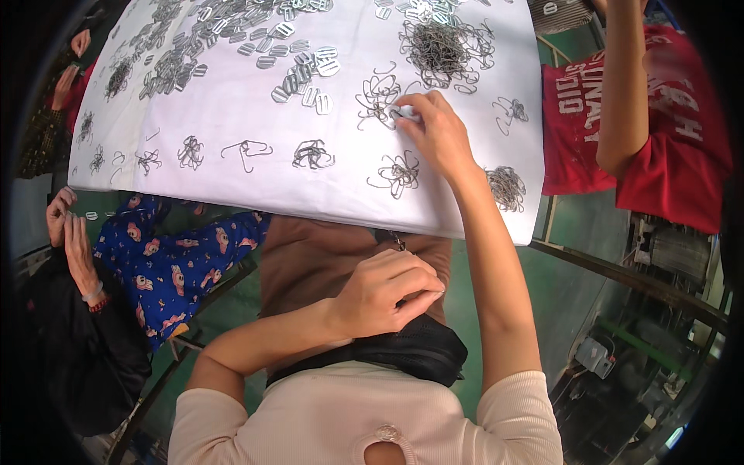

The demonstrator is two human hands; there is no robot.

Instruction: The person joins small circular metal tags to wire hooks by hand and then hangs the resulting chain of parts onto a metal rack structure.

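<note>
My right grip (439, 136) is at the upper middle of the frame, a little to the right, reaching over the desk (294, 186), which is covered with a smooth white cloth. Its thumb and forefinger are narrow, with their tips at the right edge of a loose heap of thin, bent, grey metal wire hooks (377, 101); whether one hook is pinched there, I cannot tell. My left grip (387, 291) is at the lower middle of the frame, in front of my body and apart from the desk, with the fingers curled and the thumb close to the forefinger; if they are closed on something small, I cannot tell either. Above the right grip, a bigger, denser pile of dark wire hooks (439, 50) lies in the upper right part of the frame. Below the loose heap there is a smaller tangle of grey wire hooks (401, 174), and near my right forearm a dense round bunch of fine grey wire hooks (505, 188). Many flat silver metal buckles with slots (283, 31) are spread across the upper left and upper middle. At the left of the frame sits a person in blue patterned cloth (178, 271), and at the right, a person in a red shirt (682, 155).
</note>
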